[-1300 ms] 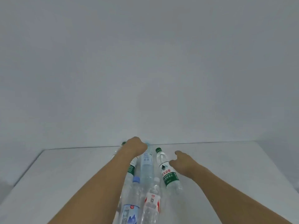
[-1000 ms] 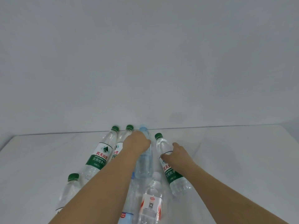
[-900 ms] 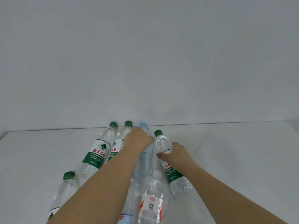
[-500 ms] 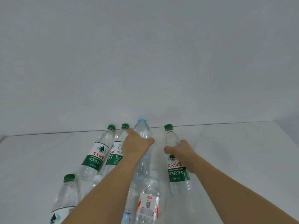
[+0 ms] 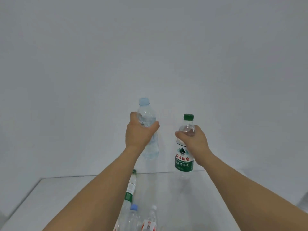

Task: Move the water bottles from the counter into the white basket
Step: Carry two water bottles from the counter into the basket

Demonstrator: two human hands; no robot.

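I judge the job barely begun — I have two bottles lifted clear of the worktop [image 5: 50,205], but the white basket is nowhere in the head view, so nothing is delivered that I can see. At least three more bottles lie near the worktop's near edge, between my forearms: a green-capped one [image 5: 131,185], a blue-capped one [image 5: 132,215] and a red-labelled one [image 5: 150,220], and more may be hidden under my left arm. My left hand [image 5: 139,132] holds the pale blue-capped bottle [image 5: 147,117] upright, fingers curled round its upper body, thumb on the right side. My right hand [image 5: 194,139] grips the green-labelled bottle [image 5: 184,161] at its shoulder just under the green cap, fingers wrapped round it — it hangs roughly upright above the worktop's far edge. Both bottles must still travel to the basket, then the rest follow.
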